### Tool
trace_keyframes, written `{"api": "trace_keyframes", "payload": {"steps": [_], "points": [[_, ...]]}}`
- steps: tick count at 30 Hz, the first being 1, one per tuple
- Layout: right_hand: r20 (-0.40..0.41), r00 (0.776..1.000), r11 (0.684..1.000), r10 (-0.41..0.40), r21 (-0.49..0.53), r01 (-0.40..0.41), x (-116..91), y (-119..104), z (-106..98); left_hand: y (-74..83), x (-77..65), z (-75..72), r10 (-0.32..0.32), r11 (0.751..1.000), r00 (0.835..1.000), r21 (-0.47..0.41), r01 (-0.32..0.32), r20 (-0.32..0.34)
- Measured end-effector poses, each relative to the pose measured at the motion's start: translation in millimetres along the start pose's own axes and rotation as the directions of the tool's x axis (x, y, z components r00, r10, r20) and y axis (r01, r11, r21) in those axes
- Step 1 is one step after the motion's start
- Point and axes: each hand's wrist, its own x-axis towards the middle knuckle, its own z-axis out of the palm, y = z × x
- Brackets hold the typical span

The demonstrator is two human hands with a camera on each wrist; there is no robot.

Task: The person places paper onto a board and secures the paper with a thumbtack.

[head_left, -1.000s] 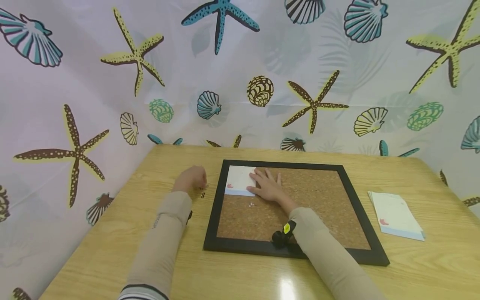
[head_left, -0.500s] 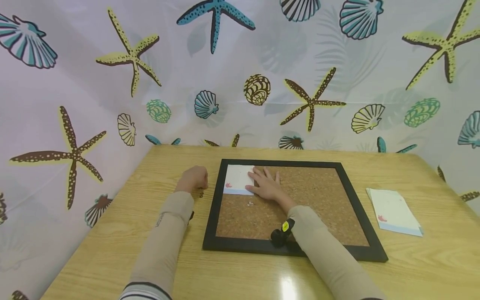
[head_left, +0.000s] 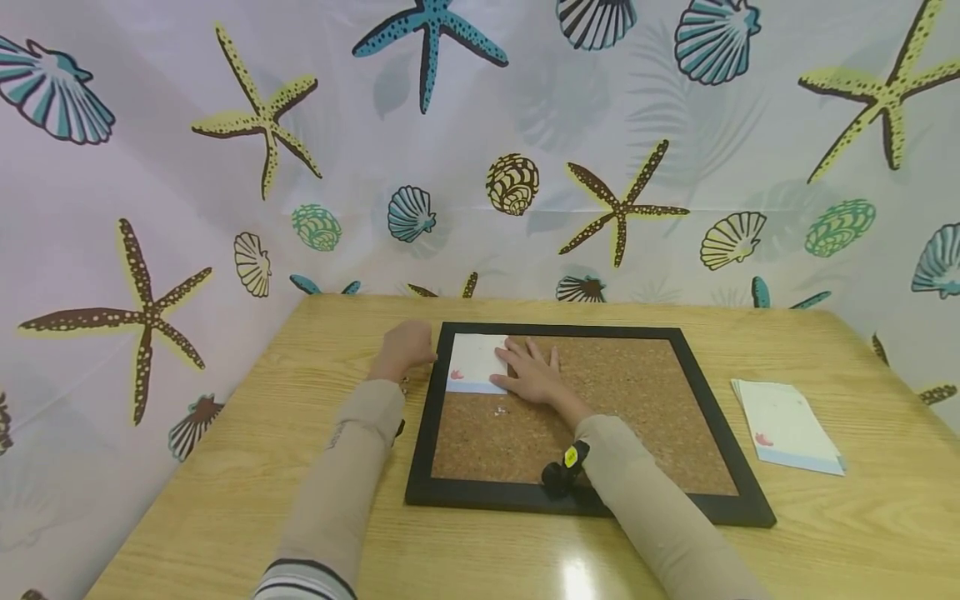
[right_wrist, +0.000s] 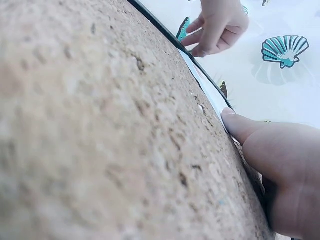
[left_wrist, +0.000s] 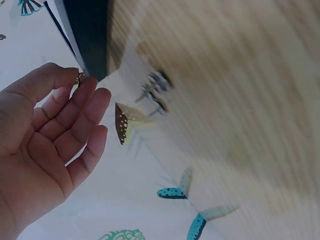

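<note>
My left hand (head_left: 408, 343) is raised just off the left edge of the cork board (head_left: 585, 433). Between its thumb and fingertips it pinches a small metallic push pin (left_wrist: 80, 77), mostly covered by the fingers. Two more push pins (left_wrist: 158, 92) lie on the wooden table below that hand. My right hand (head_left: 534, 375) rests with spread fingers on the right edge of a white paper sheet (head_left: 472, 358). This sheet, with a blue lower band and a pink print, lies in the board's far left corner. In the right wrist view, the thumb (right_wrist: 237, 125) touches the paper's edge.
A stack of similar paper sheets (head_left: 791, 425) lies on the table (head_left: 480, 550) to the right of the board. Small whitish bits (head_left: 501, 410) sit on the cork below the sheet. The board has a raised black frame (head_left: 495, 493). A patterned curtain (head_left: 465, 167) hangs behind.
My left hand has moved right and slightly away from me, from above the pins to the board's frame. The right hand stays on the paper. The head view has shifted slightly.
</note>
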Motion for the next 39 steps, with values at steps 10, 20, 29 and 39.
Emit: {"api": "trace_keyframes", "payload": {"steps": [10, 20, 29, 39], "points": [[0.015, 1.0, 1.0, 0.008, -0.017, -0.008, 0.4, 0.6, -1.4, 13.1, 9.2, -0.8, 0.033, 0.999, 0.999, -0.02, -0.033, -0.006], [0.009, 1.0, 1.0, 0.003, -0.021, -0.003, 1.6, 1.8, -2.4, 23.1, 15.2, 2.3, 0.063, 0.998, 0.998, 0.001, -0.063, -0.026], [0.01, 1.0, 1.0, 0.004, -0.023, -0.004, 3.2, 4.8, -0.8, 39.2, 21.3, 4.4, 0.04, 0.999, 0.999, 0.002, -0.04, -0.01], [0.006, 1.0, 0.999, -0.001, -0.033, 0.001, 2.1, 4.9, -1.4, 47.0, 40.7, 12.2, 0.058, 0.998, 0.984, -0.041, -0.052, 0.169]]}}
